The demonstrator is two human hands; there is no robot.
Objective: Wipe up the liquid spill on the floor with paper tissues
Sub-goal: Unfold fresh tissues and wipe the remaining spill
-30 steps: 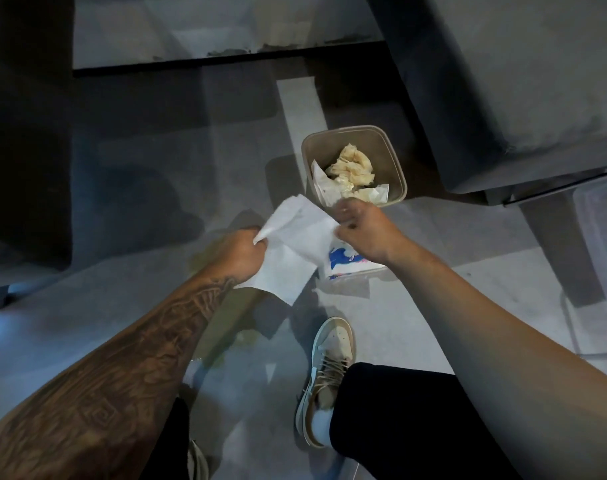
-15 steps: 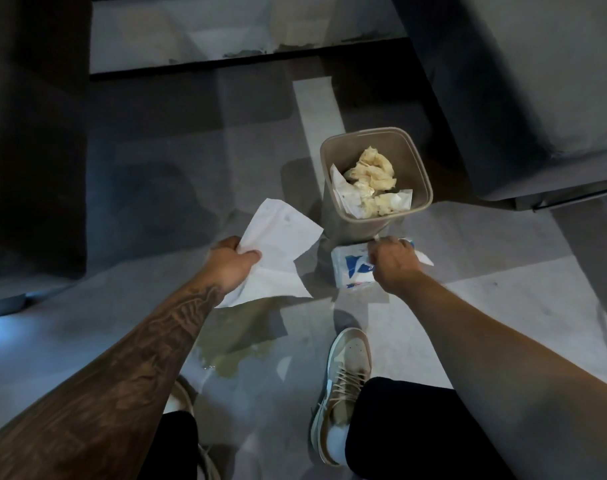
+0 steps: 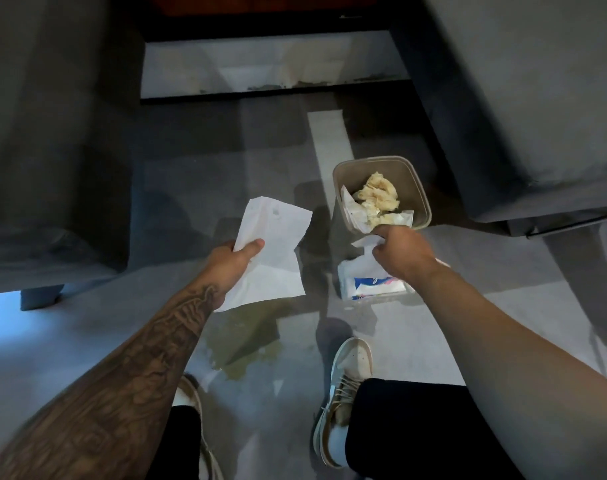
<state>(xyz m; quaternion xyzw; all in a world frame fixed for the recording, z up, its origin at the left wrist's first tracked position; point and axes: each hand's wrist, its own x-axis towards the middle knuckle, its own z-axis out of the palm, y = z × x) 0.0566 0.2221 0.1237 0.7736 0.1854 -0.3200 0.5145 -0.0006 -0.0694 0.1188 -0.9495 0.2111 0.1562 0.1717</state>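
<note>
Both hands are working: left hand (image 3: 231,263) fingers (image 3: 254,245) are gripping a sheet (image 3: 272,261) over the far edge of the floor (image 3: 191,188) spill (image 3: 246,344); right hand (image 3: 404,252) fingers (image 3: 380,250) are pinching a second tissue (image 3: 365,242) off the pack (image 3: 373,287), just before the bin (image 3: 422,199).

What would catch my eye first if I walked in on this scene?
Probably the large white tissue sheet gripped in the left hand at mid-frame, just above a yellowish puddle on the grey floor. To the right, the right hand pinches another tissue at the top of a tissue pack. Just behind it stands a small bin holding crumpled, yellow-stained tissues.
</note>
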